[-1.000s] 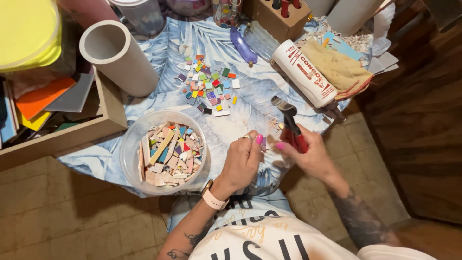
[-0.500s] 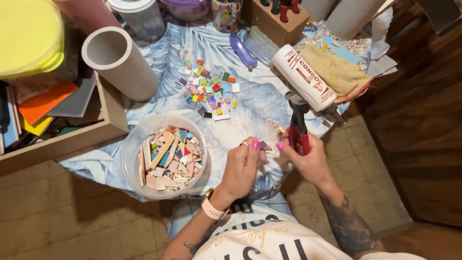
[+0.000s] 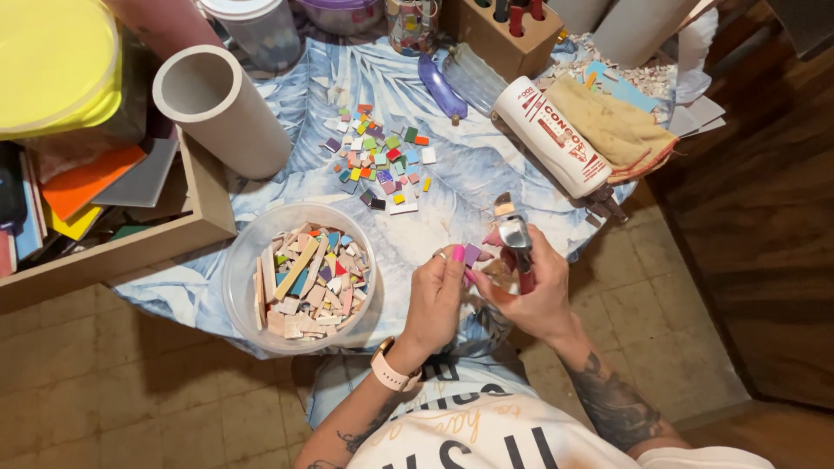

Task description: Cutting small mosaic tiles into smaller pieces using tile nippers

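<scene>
My left hand [image 3: 439,300] pinches a small purple tile piece [image 3: 472,254] between thumb and fingertips, held up at the near edge of the table, just right of the clear tub. My right hand [image 3: 530,291] is wrapped shut around red-handled tile nippers [image 3: 516,239], metal head pointing far, just beside the purple piece. The two hands touch each other over the blue leaf-print cloth [image 3: 469,165].

The clear plastic tub [image 3: 252,260], near left, holds a heap of broken tile strips, mostly pale and pink. Far of the hands, loose coloured tile chips [image 3: 382,161] lie scattered on the cloth. A white glue bottle [image 3: 549,135] lies on its side at far right, touching a tan rag [image 3: 612,130]. A white cardboard tube [image 3: 217,108] lies far left against a wooden tray [image 3: 130,252].
</scene>
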